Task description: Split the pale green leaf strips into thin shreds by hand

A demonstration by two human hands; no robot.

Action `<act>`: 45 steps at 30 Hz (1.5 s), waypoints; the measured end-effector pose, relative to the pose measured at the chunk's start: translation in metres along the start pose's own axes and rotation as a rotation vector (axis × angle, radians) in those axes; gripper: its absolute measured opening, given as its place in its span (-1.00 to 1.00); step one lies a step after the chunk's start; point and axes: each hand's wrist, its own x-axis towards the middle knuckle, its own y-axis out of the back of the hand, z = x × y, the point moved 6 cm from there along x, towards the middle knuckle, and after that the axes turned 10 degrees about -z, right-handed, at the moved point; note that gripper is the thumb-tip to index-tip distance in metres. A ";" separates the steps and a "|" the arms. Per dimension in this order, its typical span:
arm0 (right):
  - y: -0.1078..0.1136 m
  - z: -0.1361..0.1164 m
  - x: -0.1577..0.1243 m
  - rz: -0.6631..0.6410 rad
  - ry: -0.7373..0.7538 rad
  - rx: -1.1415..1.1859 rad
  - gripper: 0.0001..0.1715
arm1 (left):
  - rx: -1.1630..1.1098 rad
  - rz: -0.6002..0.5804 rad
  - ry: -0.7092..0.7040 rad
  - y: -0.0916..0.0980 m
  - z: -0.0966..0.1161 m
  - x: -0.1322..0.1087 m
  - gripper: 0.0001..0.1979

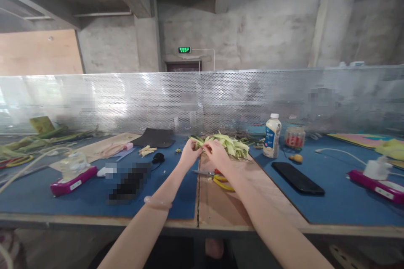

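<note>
Both hands meet at the far part of the bare wooden board (227, 206), fingertips close together. My left hand (190, 154) is closed in a pinch on a pale green leaf strip (198, 139). My right hand (217, 155) also pinches at this strip, its fingers partly hiding it. Just beyond and to the right lies a heaped pile of pale green leaf strips (235, 146), resembling husks. Below the hands, yellow-handled scissors (223, 184) lie on the board, partly behind my right forearm, blades pointing left.
On the right stand a white-capped bottle (272, 136) and a jar with red contents (294, 138), near a black phone (298, 178). Purple power strips (74, 181) lie on both sides. A black sheet (154, 138) is at the back left. A perforated metal partition (142, 96) closes off the far edge.
</note>
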 end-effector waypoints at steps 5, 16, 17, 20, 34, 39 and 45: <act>0.004 -0.005 -0.001 0.022 0.032 -0.081 -0.86 | 0.087 0.010 -0.043 -0.001 0.007 -0.003 -0.75; 0.008 -0.021 -0.002 0.012 0.123 -0.128 -0.77 | 0.196 -0.026 -0.049 -0.004 0.018 -0.010 -0.77; 0.008 -0.022 -0.003 0.016 0.123 -0.114 -0.77 | 0.194 -0.022 -0.048 -0.004 0.018 -0.010 -0.77; 0.008 -0.021 -0.002 0.041 0.092 -0.072 -0.78 | 0.187 -0.020 -0.043 -0.004 0.018 -0.010 -0.76; 0.010 -0.015 -0.004 0.172 -0.015 -0.075 -0.88 | 0.307 -0.088 -0.117 -0.012 0.019 -0.009 -0.72; 0.011 -0.008 -0.003 0.199 -0.054 -0.001 -0.91 | 0.249 -0.119 -0.113 -0.018 0.019 -0.010 -0.71; 0.033 -0.006 -0.004 0.274 -0.118 -0.043 -0.72 | 0.094 -0.116 -0.067 -0.012 0.017 -0.008 -0.76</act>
